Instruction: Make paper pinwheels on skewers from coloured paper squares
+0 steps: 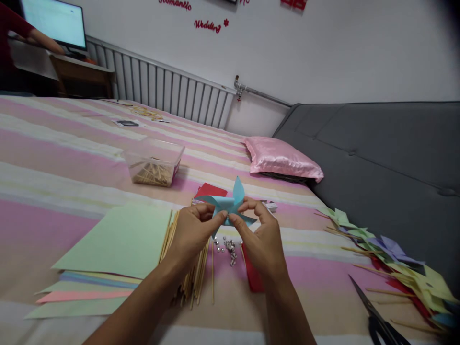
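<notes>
Both my hands hold a light blue paper pinwheel [233, 203] above the striped bed. My left hand [192, 231] pinches its left side with thumb and fingers closed. My right hand [261, 237] pinches the centre and right side, fingers closed. Under my hands lie a bundle of thin wooden sticks [192, 273], a little heap of silvery pins or beads [227, 247] and a red paper piece [253, 275].
A stack of coloured paper sheets [115, 242] lies at left. A clear plastic box of sticks [154, 165] stands further back. Finished pinwheels [391, 261] lie at right beside black scissors [377, 318]. A pink pillow [282, 160] and grey headboard [388, 153] lie beyond. Another person's arm [43, 40] reaches near a monitor [53, 21].
</notes>
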Motion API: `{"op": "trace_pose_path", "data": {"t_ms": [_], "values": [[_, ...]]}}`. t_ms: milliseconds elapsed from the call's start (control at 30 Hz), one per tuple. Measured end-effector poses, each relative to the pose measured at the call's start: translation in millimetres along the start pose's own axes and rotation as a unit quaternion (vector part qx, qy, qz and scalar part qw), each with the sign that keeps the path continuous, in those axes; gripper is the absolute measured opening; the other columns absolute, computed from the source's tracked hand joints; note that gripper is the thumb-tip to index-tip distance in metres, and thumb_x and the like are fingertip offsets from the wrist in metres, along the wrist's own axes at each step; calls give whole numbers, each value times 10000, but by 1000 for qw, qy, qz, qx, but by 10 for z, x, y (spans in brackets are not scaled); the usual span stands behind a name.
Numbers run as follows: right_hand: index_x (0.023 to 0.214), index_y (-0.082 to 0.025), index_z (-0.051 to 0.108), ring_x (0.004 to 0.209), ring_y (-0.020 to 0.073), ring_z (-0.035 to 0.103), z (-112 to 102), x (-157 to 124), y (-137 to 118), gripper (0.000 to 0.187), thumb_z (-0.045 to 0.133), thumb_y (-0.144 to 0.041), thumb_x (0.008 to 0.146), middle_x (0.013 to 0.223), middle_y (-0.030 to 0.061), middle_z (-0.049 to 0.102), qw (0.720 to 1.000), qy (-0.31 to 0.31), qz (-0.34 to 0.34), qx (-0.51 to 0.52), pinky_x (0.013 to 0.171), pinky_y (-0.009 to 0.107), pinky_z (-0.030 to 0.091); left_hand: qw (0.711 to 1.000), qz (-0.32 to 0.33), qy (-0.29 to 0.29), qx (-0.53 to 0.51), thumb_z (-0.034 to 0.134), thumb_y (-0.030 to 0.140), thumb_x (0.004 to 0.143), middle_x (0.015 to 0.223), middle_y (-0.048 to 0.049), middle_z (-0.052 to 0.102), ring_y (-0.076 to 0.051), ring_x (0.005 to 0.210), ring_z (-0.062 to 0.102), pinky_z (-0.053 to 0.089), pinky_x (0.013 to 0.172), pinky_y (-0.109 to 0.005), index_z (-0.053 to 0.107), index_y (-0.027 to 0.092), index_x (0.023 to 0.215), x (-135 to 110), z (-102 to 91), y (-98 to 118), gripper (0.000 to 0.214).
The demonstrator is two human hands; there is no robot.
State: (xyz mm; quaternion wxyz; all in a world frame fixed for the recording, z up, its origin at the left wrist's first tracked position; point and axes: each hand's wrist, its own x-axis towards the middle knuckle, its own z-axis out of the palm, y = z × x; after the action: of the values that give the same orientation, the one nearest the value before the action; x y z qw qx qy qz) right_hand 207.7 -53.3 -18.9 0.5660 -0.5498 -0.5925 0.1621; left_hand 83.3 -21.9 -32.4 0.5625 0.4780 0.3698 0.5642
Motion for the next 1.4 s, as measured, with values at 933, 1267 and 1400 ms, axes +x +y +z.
{"op": "trace_pose_path", "data": {"t_ms": [933,1267,1400], "values": [[902,-185,678,874,198,627,34,40,82,167,665,-287,770,920,50,701,955,-123,91,254,823,351,491,989,109,19,103,682,232,703,633,-9,677,-148,628,622,492,613,-241,687,144,658,-91,13,-14,98],[889,-177,676,842,205,638,1,55,79,164,637,-281,768,892,50,715,980,-86,66,165,771,331,493,998,58,-36,10,696,122,634,642,17,691,-110,624,619,470,607,-191,705,161,681,-53,33,30,61],[862,-169,674,815,211,635,-28,75,95,134,601,-240,775,846,50,706,995,-75,21,58,755,334,482,998,9,-55,-17,709,101,598,602,33,677,-90,585,594,445,576,-173,709,166,677,-23,9,20,102]]}}
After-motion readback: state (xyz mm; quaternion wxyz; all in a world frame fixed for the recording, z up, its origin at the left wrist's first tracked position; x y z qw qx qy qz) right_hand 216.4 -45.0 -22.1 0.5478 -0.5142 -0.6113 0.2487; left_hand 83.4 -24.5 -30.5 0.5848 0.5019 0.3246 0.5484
